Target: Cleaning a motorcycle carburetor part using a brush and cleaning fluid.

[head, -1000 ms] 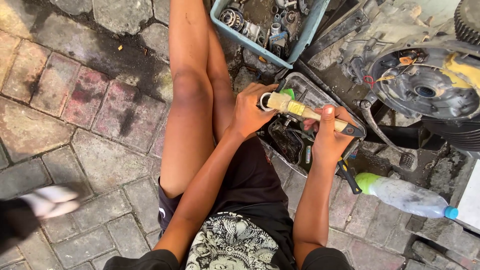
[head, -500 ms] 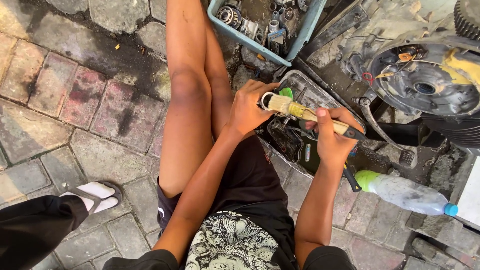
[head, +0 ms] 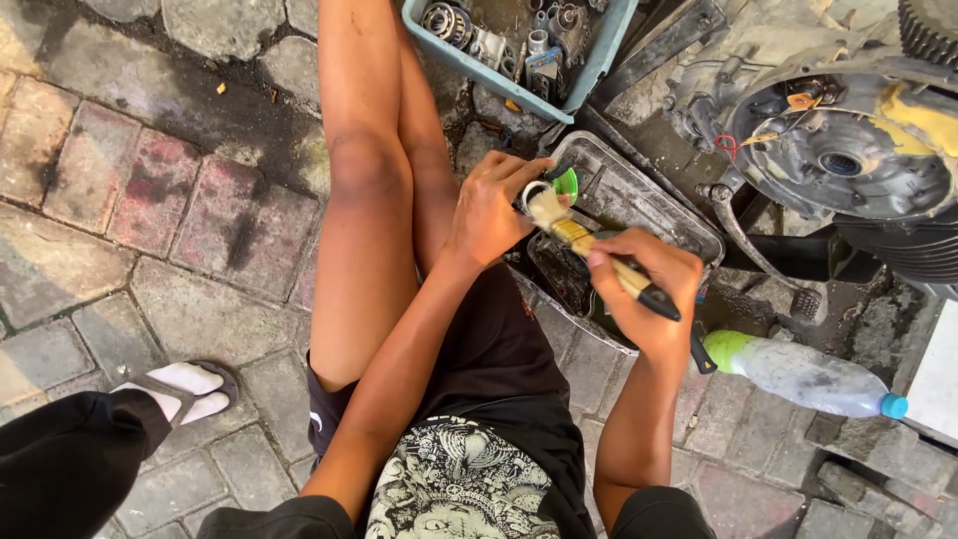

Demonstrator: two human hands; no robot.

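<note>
My left hand (head: 491, 212) grips a small round metal ring part (head: 539, 192) with a green piece behind it, held over a dark oily metal tray (head: 689, 225). My right hand (head: 649, 289) is closed around a paintbrush (head: 599, 255) with a yellow and black handle. The pale bristles of the brush touch the part in my left hand. My bare left leg (head: 364, 180) stretches forward beside the tray.
A blue plastic bin (head: 599, 60) holding several metal engine parts stands ahead. A large engine casing (head: 838, 150) lies at the right. A plastic bottle (head: 808, 374) with a blue cap lies on the brick paving. Another person's sandalled foot (head: 185, 384) is at the lower left.
The other person's foot and dark trouser leg have moved further into view at the lower left. My hands stay together over the tray, with the brush still against the part.
</note>
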